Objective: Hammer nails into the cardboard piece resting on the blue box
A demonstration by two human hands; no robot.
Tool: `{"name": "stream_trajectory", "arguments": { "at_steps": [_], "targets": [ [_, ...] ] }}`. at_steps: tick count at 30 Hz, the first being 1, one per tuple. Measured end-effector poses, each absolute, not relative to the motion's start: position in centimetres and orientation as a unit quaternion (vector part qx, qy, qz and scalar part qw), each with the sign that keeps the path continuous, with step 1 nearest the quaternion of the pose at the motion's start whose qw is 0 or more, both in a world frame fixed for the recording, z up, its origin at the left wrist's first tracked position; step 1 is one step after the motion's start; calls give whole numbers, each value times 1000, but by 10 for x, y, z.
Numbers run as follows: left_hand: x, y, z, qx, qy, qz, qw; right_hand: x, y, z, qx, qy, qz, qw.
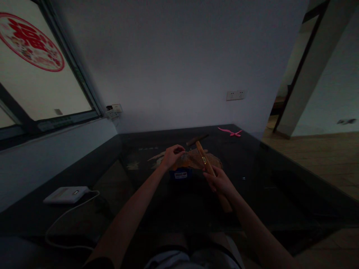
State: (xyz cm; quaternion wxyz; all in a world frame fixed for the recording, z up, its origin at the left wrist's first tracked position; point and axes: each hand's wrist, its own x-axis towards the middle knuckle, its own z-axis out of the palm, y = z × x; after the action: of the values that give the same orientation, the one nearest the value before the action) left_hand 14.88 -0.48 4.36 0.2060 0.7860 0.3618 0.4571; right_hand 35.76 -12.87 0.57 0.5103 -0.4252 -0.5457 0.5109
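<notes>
While the right hand is wrapping its fingers around the wooden handle of a hammer, the tool is slanting through that grip: its dark head is pointing away from the person, ahead of the fist and to the left, and its butt is reaching back toward the person, slightly rightward. The head is lying crosswise to the handle, its right end tilting a little higher in view. Left of the grip, the left hand is bending over a ragged brown piece, its thumb and forefinger curling toward each other; I cannot tell whether they are pinching anything.

The brown piece is spreading ahead of the right fist and leftward, above a blue box showing a white label. The left hand is covering part of the piece, the right fingers are hiding a stretch of handle, and dim light is blurring whether the hammer's head is touching anything. Both forearms are running off the bottom of view.

Right of the grip, the dark table is stretching widely toward its side edge, a small shiny object lying near the hand. Beyond the grip, a pink strip is resting near the far edge; well to the left, a white device is trailing a cable.
</notes>
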Motion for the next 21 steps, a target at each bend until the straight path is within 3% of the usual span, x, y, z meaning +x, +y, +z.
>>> {"name": "stream_trajectory", "arguments": {
  "at_steps": [21],
  "targets": [
    [146,2,40,803,334,423,256,362,-132,25,-443,-578,493,476]
  ]
}}
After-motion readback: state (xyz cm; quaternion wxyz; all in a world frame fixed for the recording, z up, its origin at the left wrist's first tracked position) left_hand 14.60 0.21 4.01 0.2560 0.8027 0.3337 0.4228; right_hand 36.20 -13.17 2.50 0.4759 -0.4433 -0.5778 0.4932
